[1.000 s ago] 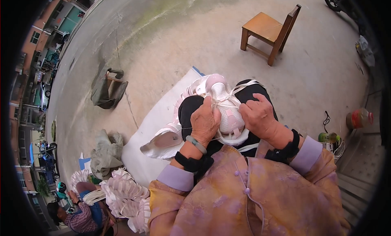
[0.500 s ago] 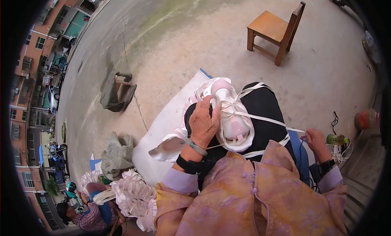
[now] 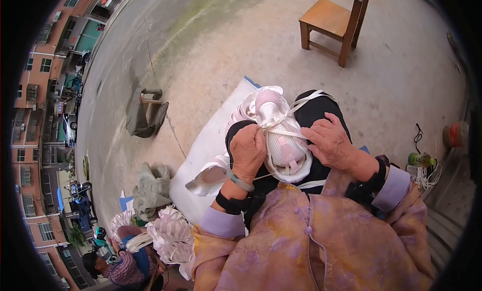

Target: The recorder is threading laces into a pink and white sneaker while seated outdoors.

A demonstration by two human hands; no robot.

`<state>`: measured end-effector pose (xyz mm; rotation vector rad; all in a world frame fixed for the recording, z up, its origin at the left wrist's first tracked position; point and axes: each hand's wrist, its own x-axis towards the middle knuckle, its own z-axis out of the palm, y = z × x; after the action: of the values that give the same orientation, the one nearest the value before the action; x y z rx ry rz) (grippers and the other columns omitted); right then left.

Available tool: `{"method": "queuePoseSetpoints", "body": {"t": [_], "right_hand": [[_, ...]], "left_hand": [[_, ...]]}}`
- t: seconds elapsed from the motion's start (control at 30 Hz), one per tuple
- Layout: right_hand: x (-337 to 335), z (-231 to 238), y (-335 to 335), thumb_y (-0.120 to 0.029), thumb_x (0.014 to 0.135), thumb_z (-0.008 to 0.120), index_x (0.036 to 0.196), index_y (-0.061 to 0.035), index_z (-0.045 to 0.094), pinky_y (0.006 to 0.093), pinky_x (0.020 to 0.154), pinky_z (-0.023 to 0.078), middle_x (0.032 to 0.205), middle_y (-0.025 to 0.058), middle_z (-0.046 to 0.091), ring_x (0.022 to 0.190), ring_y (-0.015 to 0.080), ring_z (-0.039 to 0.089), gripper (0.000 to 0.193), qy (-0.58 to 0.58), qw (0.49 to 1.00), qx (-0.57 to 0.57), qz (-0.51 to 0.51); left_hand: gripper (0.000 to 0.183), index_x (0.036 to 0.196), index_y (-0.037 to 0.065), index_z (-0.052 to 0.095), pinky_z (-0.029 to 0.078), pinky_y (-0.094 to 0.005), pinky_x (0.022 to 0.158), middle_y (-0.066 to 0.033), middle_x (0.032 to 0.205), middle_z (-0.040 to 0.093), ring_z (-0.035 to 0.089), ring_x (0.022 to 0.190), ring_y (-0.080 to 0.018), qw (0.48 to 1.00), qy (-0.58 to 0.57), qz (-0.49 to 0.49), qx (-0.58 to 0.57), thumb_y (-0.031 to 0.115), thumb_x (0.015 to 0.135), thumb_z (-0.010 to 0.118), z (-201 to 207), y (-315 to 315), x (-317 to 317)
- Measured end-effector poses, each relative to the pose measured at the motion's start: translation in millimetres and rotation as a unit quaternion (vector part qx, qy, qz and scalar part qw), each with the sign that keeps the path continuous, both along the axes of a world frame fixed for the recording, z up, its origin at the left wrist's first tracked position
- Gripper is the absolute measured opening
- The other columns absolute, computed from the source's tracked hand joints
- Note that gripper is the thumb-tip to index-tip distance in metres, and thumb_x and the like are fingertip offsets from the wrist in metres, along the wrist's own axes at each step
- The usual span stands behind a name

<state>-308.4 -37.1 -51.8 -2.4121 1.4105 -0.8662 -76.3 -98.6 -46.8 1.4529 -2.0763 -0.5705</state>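
Note:
A white and pink shoe upper (image 3: 284,145) lies across my black-trousered lap, its padded collar toward me. White shoelace (image 3: 288,114) crosses over its mesh tongue, and a loose stretch runs over the right knee. At the left side of the upper, my left hand (image 3: 248,149) is closed, thumb and fingertips pinching the lace. My right hand (image 3: 329,141) is at the other side, with thumb and forefinger closed on the lace and the other fingers loosely curled. A second upper (image 3: 208,179) of the same kind hangs beside my left wrist.
A wooden chair (image 3: 329,20) stands far right, a cloth-draped stool (image 3: 146,112) far left. Bundled pink-white uppers (image 3: 170,235) lie at lower left near a seated person (image 3: 128,266). Bottles (image 3: 420,160) and white cords (image 3: 428,178) are at right. White sheeting (image 3: 193,175) lies left of my lap.
My right hand has come in from the far right, where it held the lace drawn out, to the upper's right side. My left hand has shifted slightly toward me, still at the lacing.

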Motion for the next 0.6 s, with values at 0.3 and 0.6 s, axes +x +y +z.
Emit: {"method": "queuePoseSetpoints", "body": {"t": [0.3, 0.6], "right_hand": [[7.7, 7.2, 2.0, -0.010, 0.070, 0.065, 0.107, -0.0070, 0.053, 0.0417, 0.084, 0.039, 0.077, 0.0051, 0.055, 0.075, 0.0225, 0.056, 0.040, -0.043, 0.998, 0.025, 0.025], [12.1, 11.4, -5.3, -0.012, 0.071, 0.064, 0.089, -0.0083, 0.056, 0.0372, 0.059, 0.043, 0.071, 0.0085, 0.055, 0.066, 0.0281, 0.057, 0.020, -0.052, 0.997, 0.058, 0.006]], "left_hand": [[0.019, 0.096, -0.001, 0.061, 0.047, -0.0277, 0.070, -0.0083, 0.091, 0.064, 0.058, 0.075, -0.0159, 0.953, 0.261, 0.152, 0.026, 0.010, 0.081, 0.055, -8.9, -17.5, 48.9], [0.018, 0.088, 0.005, 0.060, 0.040, -0.0377, 0.081, -0.0109, 0.096, 0.060, 0.052, 0.090, -0.0291, 0.990, -0.033, -0.118, -0.067, 0.010, 0.071, 0.064, 1.5, -22.4, -1.8]]}}
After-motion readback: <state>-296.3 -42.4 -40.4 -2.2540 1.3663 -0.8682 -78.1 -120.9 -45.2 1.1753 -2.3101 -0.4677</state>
